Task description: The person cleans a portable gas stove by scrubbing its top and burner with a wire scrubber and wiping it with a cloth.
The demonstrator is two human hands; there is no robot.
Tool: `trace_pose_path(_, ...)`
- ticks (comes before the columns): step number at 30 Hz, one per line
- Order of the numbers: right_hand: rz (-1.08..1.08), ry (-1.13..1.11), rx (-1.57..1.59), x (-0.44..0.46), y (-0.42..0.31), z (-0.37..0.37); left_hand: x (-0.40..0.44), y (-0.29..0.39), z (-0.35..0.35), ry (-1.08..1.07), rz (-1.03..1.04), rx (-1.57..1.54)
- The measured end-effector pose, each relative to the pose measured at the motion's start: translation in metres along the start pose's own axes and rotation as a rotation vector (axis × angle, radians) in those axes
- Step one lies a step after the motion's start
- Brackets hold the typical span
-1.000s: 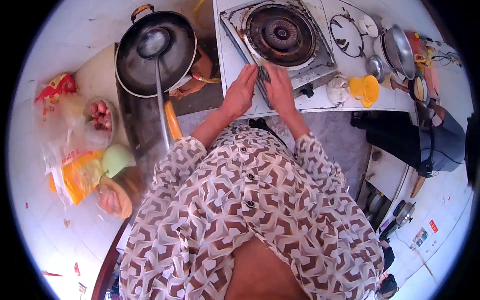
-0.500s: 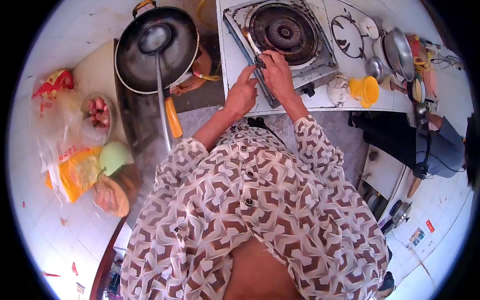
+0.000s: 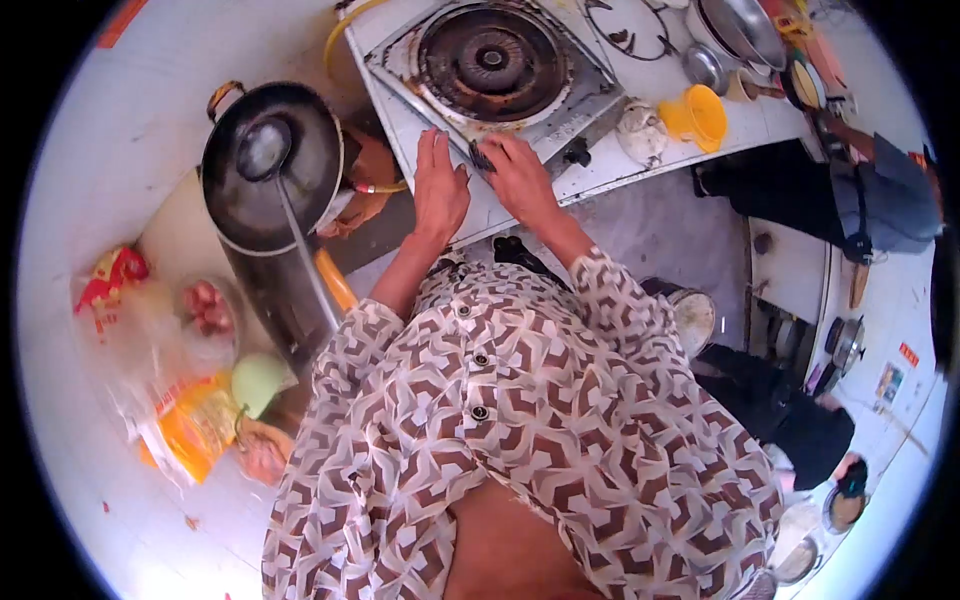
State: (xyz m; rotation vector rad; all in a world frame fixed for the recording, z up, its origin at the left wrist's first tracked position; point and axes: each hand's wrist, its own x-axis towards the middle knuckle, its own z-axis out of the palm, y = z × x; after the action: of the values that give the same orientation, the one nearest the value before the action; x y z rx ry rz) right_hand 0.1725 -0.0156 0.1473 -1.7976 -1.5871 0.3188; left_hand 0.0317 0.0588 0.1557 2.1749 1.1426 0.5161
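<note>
My right hand (image 3: 518,180) grips a small dark scourer (image 3: 481,156), pressed to the near left edge of the gas stove (image 3: 590,120). Only part of that scourer shows beyond the fingers. Beside it, my left hand (image 3: 440,195) lies with fingers stretched out along the stove's left side, holding nothing. The round burner (image 3: 492,58) sits bare just beyond both hands, its ring stained brown. A black control knob (image 3: 577,152) sticks out of the stove front, right of my right hand.
Left of the stove stands a wok (image 3: 270,200) with a ladle (image 3: 264,150) in it. On the right are a yellow mug (image 3: 698,118), a pot support ring (image 3: 628,28) and metal bowls (image 3: 745,32). A person (image 3: 895,195) stands at the far right, another in dark clothes (image 3: 780,405) lower down.
My left hand has drawn away from the scourer to the left. My right hand has moved the scourer nearer along the stove edge. The view has turned, bringing another person in at the lower right.
</note>
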Motion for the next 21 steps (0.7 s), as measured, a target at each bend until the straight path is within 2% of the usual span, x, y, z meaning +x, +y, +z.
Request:
trace_pose_path(1,0.007,-0.07,0.041,-0.01,0.004,-0.018,0.004,0.006,0.0,-0.01,0.065,0.023)
trace_pose_path(4,0.087,0.068,-0.07,-0.015,0.05,-0.031,0.014,0.019,0.012,-0.111,0.245,0.027)
trace_pose_path(5,0.145,0.118,-0.176,-0.006,0.067,-0.038,0.016,0.023,0.019,-0.201,0.229,0.057)
trace_pose_path(8,0.348,0.356,-0.253,0.017,0.108,-0.046,0.02,0.037,0.036,-0.273,0.285,0.099)
trace_pose_path(11,0.283,0.193,-0.412,0.018,0.089,-0.038,0.016,0.034,0.05,-0.302,0.317,0.208)
trace_pose_path(12,0.114,0.311,-0.297,0.01,0.097,-0.019,0.017,0.035,0.058,-0.312,0.339,0.237)
trace_pose_path(13,0.084,0.276,-0.312,0.008,0.084,-0.02,0.016,0.029,0.064,-0.327,0.367,0.285)
trace_pose_path(14,0.187,0.155,-0.152,0.004,0.083,-0.023,0.015,0.028,0.064,-0.323,0.34,0.194)
trace_pose_path(15,0.181,0.217,-0.166,0.006,0.087,-0.032,0.014,0.031,0.063,-0.323,0.317,0.218)
trace_pose_path(16,0.172,0.276,-0.185,0.013,0.092,-0.045,0.012,0.021,0.064,-0.28,0.437,0.336)
trace_pose_path(18,0.404,0.271,-0.245,0.042,0.112,-0.061,0.013,0.046,0.044,-0.314,0.407,0.519)
trace_pose_path(19,0.428,0.295,-0.344,0.052,0.114,-0.067,0.011,0.023,0.046,-0.281,0.513,0.46)
trace_pose_path(21,0.44,0.316,-0.48,0.062,0.098,-0.06,0.012,0.033,0.027,-0.379,0.456,0.585)
